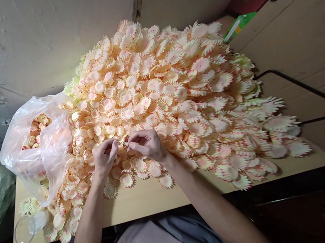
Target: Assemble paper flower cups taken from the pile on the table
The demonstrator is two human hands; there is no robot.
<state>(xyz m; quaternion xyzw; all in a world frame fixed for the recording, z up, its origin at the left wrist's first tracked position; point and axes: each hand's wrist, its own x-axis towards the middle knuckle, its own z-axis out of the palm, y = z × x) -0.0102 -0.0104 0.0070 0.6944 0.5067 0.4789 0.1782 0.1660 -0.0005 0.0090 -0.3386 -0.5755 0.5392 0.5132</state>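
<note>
Over frilled cream-and-pink discs (pixel 155 169), my right hand (pixel 145 142) pinches a whitish sliver (pixel 125 144), my left hand (pixel 105 153) is closed, contents undeterminable, and light pressure should limit creasing.

You hold your left hand (pixel 105 155) and right hand (pixel 148 144) close together over the front of a broad heap of pale, pink-flecked paper-like flowers (pixel 152 84), the right fingertips pinching a small pale piece (pixel 125 143) too tiny to make out, beside your curled left fingers. To your left, a clear plastic bag (pixel 55 144) with rolled pieces (pixel 39 124) inside stands against the heap on the table (pixel 148 204), with a clear round dish (pixel 24 230) near the corner. A cardboard sheet (pixel 294 53) stands at your right.
</note>
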